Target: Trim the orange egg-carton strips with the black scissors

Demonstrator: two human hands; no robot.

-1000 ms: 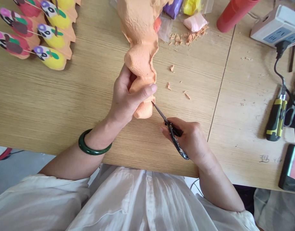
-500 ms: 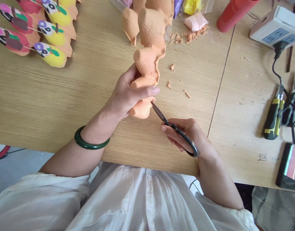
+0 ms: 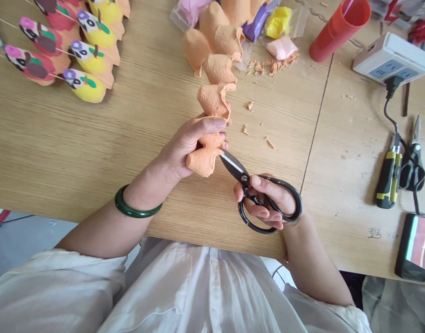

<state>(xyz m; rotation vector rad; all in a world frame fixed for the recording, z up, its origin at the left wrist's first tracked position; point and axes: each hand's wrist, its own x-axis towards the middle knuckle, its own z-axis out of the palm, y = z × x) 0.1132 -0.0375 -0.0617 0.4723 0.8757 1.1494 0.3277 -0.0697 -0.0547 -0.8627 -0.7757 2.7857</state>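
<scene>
A strip of orange molded egg-carton cups (image 3: 215, 100) is gripped by my left hand (image 3: 191, 141), thumb across its top and fingertips showing past its right edge. Black-handled scissors (image 3: 237, 167) sit in my right hand (image 3: 268, 199), with fingers through and around the loops. Their blade tips touch the right edge of the strip near its lowest cup. The blades look closed or nearly so. Small orange scraps (image 3: 250, 106) lie just right of the strip.
More orange cups (image 3: 196, 48) lie at the top. Painted cup figures (image 3: 85, 85) on sticks stand upper left. To the right are a red cylinder (image 3: 337, 32), a white power strip (image 3: 393, 58), a yellow-black cutter (image 3: 388, 178), other scissors (image 3: 412, 166) and a phone (image 3: 416, 247).
The strip has turned, showing more of its right edge. My left thumb has moved up along it. My right hand has rotated, so both scissor loops now face the camera.
</scene>
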